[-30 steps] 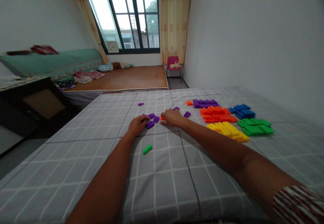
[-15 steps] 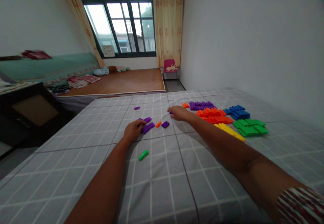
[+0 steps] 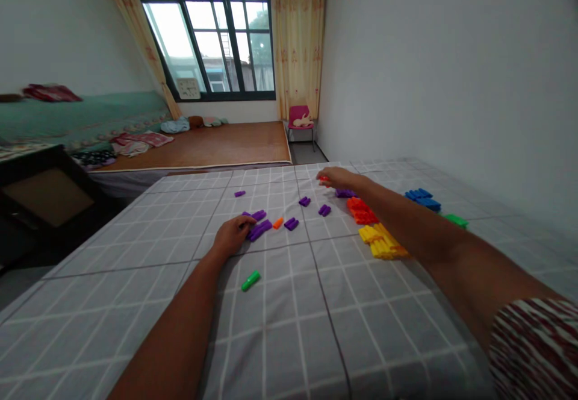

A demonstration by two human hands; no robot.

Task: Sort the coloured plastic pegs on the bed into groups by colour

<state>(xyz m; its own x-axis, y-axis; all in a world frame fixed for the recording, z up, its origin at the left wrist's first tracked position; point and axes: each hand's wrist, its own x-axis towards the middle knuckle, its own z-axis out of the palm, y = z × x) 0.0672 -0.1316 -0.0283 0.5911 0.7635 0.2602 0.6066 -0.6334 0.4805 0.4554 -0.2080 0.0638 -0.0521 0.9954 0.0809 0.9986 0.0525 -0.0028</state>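
At right hand [image 3: 338, 177]: small bright red-orange piece [image 3: 323, 178], partly covered.

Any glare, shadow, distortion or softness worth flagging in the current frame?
Head view: upper panes of the window blown out toward white, cabinet at left dim; head view: soft shadow on the bedsheet beside the left forearm; head view: apparent wide-angle stretch toward the edges; head view: orange piece at the right hand too small and soft for detail.
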